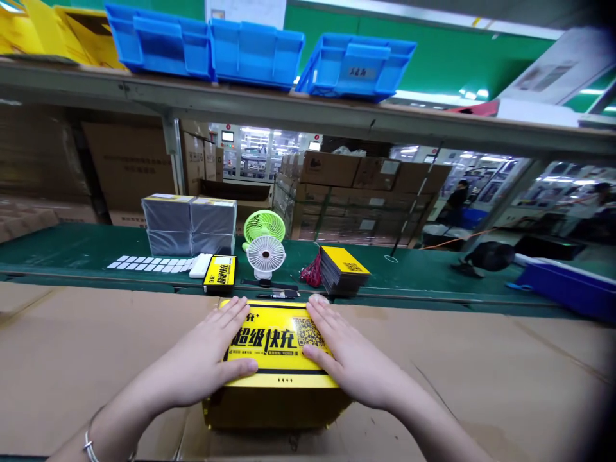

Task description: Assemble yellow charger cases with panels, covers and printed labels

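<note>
A yellow box (269, 366) with black lettering and a QR code stands on the cardboard-covered bench in front of me. It may be one stack of printed panels; its lower front is dark and hard to make out. My left hand (212, 350) lies flat over its left edge, fingers stretched forward and thumb on the top. Over the right edge lies my right hand (346, 353), fingers extended, thumb beside the QR code. Both palms touch the box, and neither wraps around anything.
Behind the box are a small yellow-black box (220, 273), a white fan (265, 255), a green fan (264, 221) and a stack of yellow-topped panels (344, 269). White cards (151, 264) and wrapped grey stacks (190, 224) are farther left. Blue bins (257, 54) line the shelf above.
</note>
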`<state>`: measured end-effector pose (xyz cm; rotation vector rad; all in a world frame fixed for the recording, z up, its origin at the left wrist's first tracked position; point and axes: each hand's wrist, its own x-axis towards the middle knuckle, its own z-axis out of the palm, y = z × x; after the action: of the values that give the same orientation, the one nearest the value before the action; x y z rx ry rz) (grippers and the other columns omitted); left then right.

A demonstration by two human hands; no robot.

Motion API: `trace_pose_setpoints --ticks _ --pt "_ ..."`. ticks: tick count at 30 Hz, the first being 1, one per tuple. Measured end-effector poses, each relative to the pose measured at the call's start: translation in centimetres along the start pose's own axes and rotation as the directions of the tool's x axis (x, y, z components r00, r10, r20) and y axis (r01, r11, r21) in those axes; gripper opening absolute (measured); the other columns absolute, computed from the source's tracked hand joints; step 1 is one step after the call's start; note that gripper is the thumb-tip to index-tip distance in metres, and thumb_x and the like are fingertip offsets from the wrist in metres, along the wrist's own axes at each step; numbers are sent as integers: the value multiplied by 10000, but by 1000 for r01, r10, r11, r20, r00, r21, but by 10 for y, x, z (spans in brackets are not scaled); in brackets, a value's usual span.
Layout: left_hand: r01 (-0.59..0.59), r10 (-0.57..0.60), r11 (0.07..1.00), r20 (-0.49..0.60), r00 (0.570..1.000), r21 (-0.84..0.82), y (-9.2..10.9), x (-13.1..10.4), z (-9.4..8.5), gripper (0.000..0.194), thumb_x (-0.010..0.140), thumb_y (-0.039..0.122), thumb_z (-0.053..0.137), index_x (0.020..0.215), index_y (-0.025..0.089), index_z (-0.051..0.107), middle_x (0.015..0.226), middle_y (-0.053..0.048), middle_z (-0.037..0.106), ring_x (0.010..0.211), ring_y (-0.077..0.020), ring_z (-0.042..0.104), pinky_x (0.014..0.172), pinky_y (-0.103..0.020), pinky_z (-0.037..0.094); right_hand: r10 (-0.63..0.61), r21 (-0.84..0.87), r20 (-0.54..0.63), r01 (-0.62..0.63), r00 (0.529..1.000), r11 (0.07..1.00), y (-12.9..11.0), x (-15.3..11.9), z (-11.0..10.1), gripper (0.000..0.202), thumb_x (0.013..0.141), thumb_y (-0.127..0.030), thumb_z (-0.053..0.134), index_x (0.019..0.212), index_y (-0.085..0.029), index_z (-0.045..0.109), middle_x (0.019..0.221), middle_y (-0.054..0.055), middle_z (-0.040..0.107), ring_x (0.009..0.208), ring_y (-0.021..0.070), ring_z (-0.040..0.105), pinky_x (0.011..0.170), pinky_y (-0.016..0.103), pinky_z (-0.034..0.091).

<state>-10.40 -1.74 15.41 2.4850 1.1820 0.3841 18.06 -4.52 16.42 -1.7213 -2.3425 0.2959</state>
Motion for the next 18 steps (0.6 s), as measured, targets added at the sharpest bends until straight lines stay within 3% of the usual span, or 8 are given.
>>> trace_pose_setpoints --ticks 3,8,13,16,18 --pt "-9 12 999 -64 998 42 14 11 10 780 823 647 385 1433 219 153 1501 -73 115 1378 -287 85 1116 -504 111 15 -49 -47 -18 999 999 -14 7 13 778 876 -625 321 1431 -96 188 1482 98 65 1366 285 54 1122 483 135" --pt "-120 120 991 -1 993 57 36 30 18 799 818 651 385 1435 210 133 1497 -85 124 1375 -288 101 1112 -508 121 -214 -43 62 217 975 975 -40 19 18 667 917 -526 307 1443 -151 139 1487 61 50 1372 241 45 1129 456 112" --pt "-59 60 998 14 998 -8 11 13 1 786 805 658 415 1429 250 168 1505 -55 116 1381 -258 91 1125 -493 98 -126 44 36 124 991 991 -16 3 5 742 857 -596 427 1442 -227 157 1496 23 69 1372 261 40 1126 475 99" --pt "31 -33 978 -4 999 -208 -7 -5 -3 690 848 582 426 1425 316 156 1516 -2 73 1384 -242 39 1124 -495 105 -12 202 13 10 1000 979 7 -15 3 726 864 -581 429 1445 -267 127 1501 -2 19 1372 251 10 1121 482 95" --pt "54 -86 921 -67 994 -385 -15 -17 7 621 878 529 411 1420 344 172 1520 28 41 1383 -242 11 1123 -496 84 40 376 16 -43 999 926 20 -27 9 712 879 -560 415 1447 -291 81 1502 -15 -8 1372 232 9 1116 478 93"
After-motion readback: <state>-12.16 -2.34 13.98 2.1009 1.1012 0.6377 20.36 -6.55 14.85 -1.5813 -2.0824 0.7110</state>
